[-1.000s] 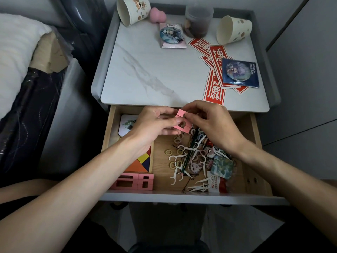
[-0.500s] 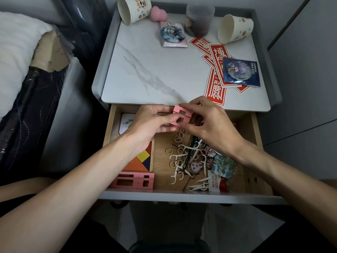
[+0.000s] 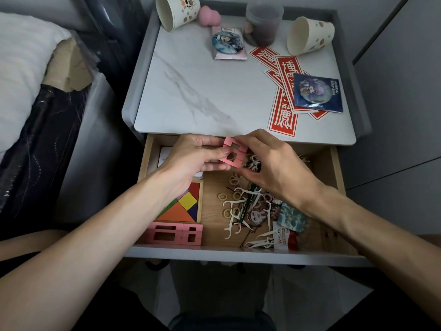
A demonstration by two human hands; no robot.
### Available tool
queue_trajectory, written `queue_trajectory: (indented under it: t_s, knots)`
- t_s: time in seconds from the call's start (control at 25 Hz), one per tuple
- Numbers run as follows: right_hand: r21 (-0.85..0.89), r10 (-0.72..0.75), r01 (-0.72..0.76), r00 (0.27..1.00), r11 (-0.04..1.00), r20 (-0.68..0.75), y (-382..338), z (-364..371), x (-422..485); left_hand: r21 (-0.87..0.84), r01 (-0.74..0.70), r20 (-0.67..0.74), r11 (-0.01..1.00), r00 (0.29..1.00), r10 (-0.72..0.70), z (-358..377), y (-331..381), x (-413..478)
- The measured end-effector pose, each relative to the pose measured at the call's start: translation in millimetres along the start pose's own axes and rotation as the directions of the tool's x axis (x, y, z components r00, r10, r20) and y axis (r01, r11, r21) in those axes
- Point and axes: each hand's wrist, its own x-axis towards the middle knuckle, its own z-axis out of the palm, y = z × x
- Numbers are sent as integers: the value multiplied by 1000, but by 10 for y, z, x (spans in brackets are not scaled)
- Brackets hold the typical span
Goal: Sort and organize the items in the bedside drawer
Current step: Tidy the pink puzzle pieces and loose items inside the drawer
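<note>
Obs.: left hand (image 3: 195,161) and right hand (image 3: 276,170) both pinch a small cluster of pink window blocks (image 3: 232,152). The left thumb and fingers grip it from the left, and the right fingertips close on its right and upper edges. The cluster is held in the air over the rear of the open drawer (image 3: 238,253), just below the tabletop (image 3: 191,75) edge. It touches nothing inside the drawer.

Likely step: squaring the loose blocks into one stack before placing it.

Placement target (judgement): the laid pink row (image 3: 175,234) in the front-left corner, touching the tangram tray (image 3: 183,207).

Method notes:
- Line up the window openings and press the faces flush. The pieces look small and could slip apart.
- Carry the stack with both hands, or with one hand gripping across all the pieces.
- Lower it on the left side, away from the floss picks (image 3: 241,211) and rubber bands (image 3: 223,196) tangled in the middle.
- Set it flush against the laid row.
</note>
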Motion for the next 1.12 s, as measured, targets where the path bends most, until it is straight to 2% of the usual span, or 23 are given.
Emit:
queue_trajectory:
  t_s: [0.24,0.32,0.64,0.88,0.92,0.96,1.0,1.04,1.08,1.12]
  knots:
    - [-115,-22,16,998,993,-57,-70,40,21,18,35,14,999,999,-35,-55,17,-32]
    - [-98,-32,26,997,995,-63,-124,72,36,42,60,27,997,998,-62,-124,39,-83]
    - [172,91,-79,993,982,-68,-319,238,138,122,140,46,983,988,-146,-420,156,-177]
    - [444,273,-286,957,849,95,-454,298,136,344,169,-39,924,985,-166,-459,196,-179]
    - [481,287,-316,948,818,135,-467,332,129,441,177,-80,880,984,-158,-504,198,-171]
    - [507,290,-346,938,789,189,-485,371,118,596,180,-155,783,982,-108,-574,204,-155]
    - [518,280,-375,926,768,254,-500,426,98,768,198,-247,609,969,-4,-653,204,-132]
    - [517,253,-392,913,761,320,-526,488,78,889,245,-317,387,939,133,-725,215,-130]
    - [502,217,-397,900,769,379,-564,568,57,930,302,-348,211,908,233,-776,226,-142]
    - [474,178,-384,889,792,422,-604,658,34,930,346,-367,124,892,263,-810,238,-153]
